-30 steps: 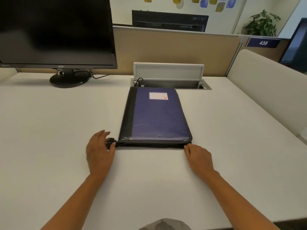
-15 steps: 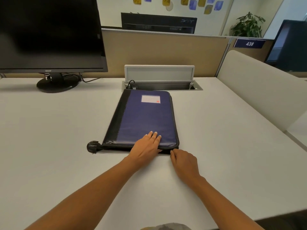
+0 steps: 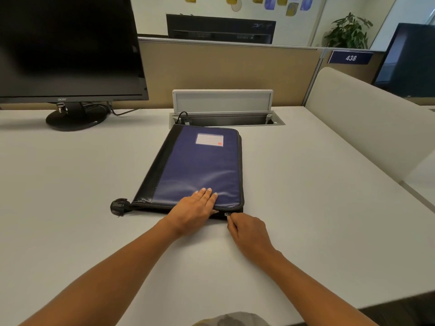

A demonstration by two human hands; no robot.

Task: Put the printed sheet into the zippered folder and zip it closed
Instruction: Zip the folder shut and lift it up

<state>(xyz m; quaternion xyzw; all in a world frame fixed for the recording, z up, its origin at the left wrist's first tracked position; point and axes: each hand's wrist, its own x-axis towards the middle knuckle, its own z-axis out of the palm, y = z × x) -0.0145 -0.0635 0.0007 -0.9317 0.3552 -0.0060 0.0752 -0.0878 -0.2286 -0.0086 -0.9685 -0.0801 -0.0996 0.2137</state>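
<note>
L hand (image 3: pixel 193 210): fingers straight, pressing flat on folder (image 3: pixel 200 165) nr its front edge. R hand (image 3: pixel 249 231): fingertips pinch zip pull (image 3: pixel 227 214) at front-right corner. Folder lies flat, mid desk (image 3: pixel 70 184).

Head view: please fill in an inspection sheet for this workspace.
Surface: white desk, flat.
Job's things: zippered folder lies mid-desk, cover down; printed sheet not seen.
Clutter: nothing seen.
Hands: left hand flat on the folder; right hand pinches the zipper pull at the near edge.
Cables: black cable in the open desk hatch; another by the monitor stand.
Surroundings: partition, plant, sign reading 438.
</note>
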